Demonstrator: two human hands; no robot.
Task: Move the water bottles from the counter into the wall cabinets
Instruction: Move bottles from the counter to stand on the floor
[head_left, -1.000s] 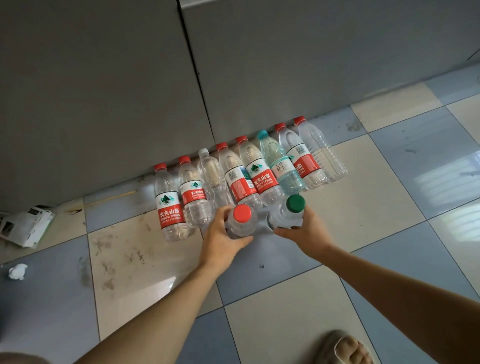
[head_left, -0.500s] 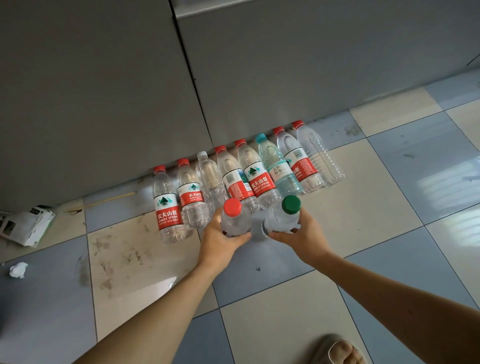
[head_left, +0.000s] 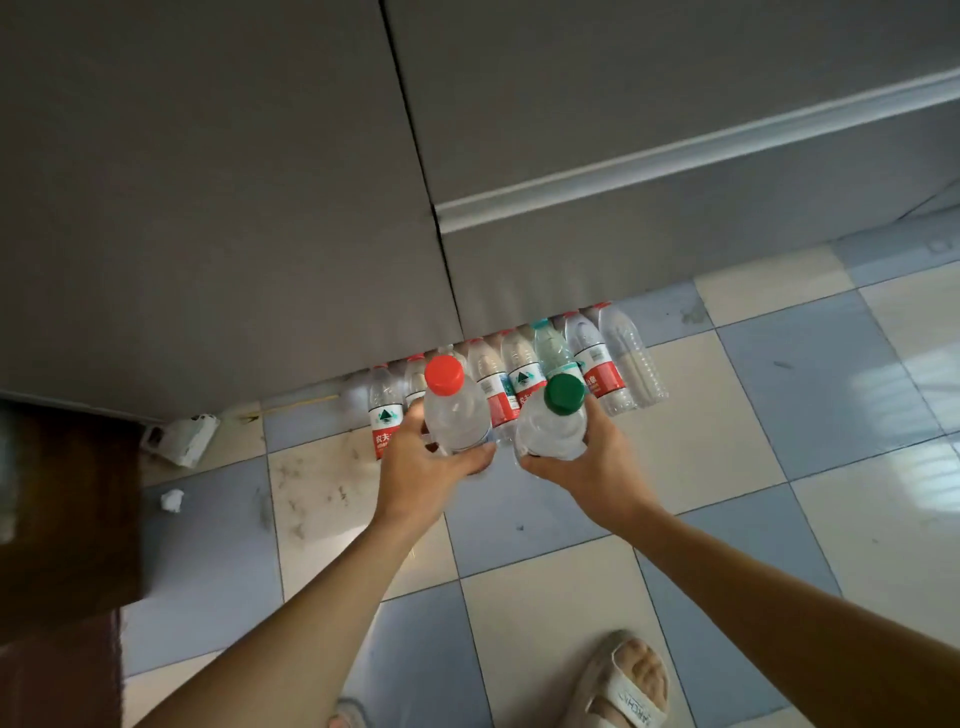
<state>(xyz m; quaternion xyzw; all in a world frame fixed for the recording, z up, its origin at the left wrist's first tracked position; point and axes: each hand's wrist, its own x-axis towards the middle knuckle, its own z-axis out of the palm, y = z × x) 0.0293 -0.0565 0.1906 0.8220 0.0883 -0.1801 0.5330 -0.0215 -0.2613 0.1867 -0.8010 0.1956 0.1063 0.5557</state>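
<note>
Above the checkered floor (head_left: 545, 597), the person holds two clear water bottles side by side, caps toward the camera. Left hand (head_left: 415, 467) grips the red-capped bottle (head_left: 457, 415), its fingers (head_left: 480, 460) curled under and round the body. Right hand (head_left: 592, 462) grips the green-capped bottle (head_left: 553, 431), thumb and fingers wrapped round its lower part. The two bottles are just beside each other; whether they touch cannot be told.

Behind the held bottles, a row of bottles (head_left: 597, 358) stands on the floor along the foot of the grey cabinet front (head_left: 234, 182), mostly red-capped with red and white labels, one with a teal cap, and one at the right end of the row without a label. The held bottles hide part of this row.

Left of the row, against the same cabinet front, lies a small white box (head_left: 182, 439), and nearer the camera than the box, a crumpled white scrap (head_left: 172, 500). A dark brown object (head_left: 67, 504) fills the left edge. Below the right forearm, a foot in a light sandal (head_left: 623, 680) rests on the tiles.
</note>
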